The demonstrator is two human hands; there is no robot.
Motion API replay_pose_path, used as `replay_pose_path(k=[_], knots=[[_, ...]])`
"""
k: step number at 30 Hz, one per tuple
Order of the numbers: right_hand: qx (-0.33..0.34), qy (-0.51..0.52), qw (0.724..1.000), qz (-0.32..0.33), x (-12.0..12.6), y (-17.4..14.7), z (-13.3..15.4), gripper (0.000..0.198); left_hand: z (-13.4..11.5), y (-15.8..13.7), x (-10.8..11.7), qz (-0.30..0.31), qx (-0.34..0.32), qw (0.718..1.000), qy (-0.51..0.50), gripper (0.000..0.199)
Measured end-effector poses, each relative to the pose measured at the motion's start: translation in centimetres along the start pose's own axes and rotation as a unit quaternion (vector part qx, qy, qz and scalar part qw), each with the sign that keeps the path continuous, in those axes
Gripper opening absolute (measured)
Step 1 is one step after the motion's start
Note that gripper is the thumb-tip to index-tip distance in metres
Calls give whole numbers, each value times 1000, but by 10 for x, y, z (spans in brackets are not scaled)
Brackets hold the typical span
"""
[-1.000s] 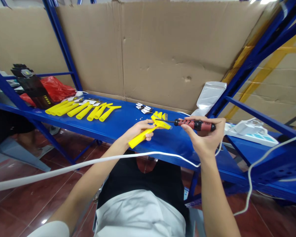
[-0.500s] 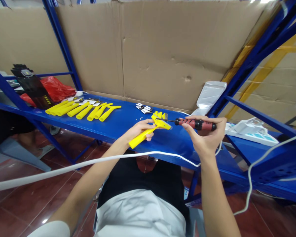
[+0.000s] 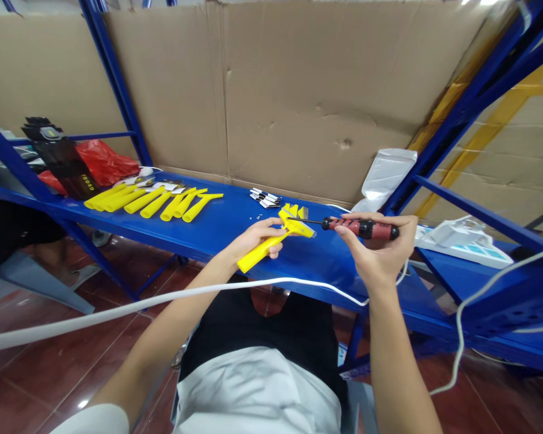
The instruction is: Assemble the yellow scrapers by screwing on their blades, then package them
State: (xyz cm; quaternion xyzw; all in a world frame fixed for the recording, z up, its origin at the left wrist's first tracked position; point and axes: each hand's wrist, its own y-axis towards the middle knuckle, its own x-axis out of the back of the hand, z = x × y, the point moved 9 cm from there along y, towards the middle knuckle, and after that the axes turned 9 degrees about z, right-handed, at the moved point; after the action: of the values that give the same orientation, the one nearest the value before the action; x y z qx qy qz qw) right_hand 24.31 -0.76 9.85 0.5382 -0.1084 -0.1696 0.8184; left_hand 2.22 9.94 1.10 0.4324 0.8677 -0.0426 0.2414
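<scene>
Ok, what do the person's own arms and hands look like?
The left hand and right hand are ungloved, and I see no watch or bracelet. Both forearms are bare. A white sleeve shows on the left side at the picture's lower edge; no right sleeve is in view.

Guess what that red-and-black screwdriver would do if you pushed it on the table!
The screwdriver would probably roll, since its handle looks rounded. It may feel heavier at the handle end, which is thicker than the shaft. That slim shaft is likely stiff, as it looks straight.
</scene>
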Motion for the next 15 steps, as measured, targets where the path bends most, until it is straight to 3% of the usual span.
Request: replay_pose_path(k=[15], knots=[[-9, -47, 999, -1, 7, 0, 14, 67, -3, 0, -5, 13, 1, 996, 90, 54]])
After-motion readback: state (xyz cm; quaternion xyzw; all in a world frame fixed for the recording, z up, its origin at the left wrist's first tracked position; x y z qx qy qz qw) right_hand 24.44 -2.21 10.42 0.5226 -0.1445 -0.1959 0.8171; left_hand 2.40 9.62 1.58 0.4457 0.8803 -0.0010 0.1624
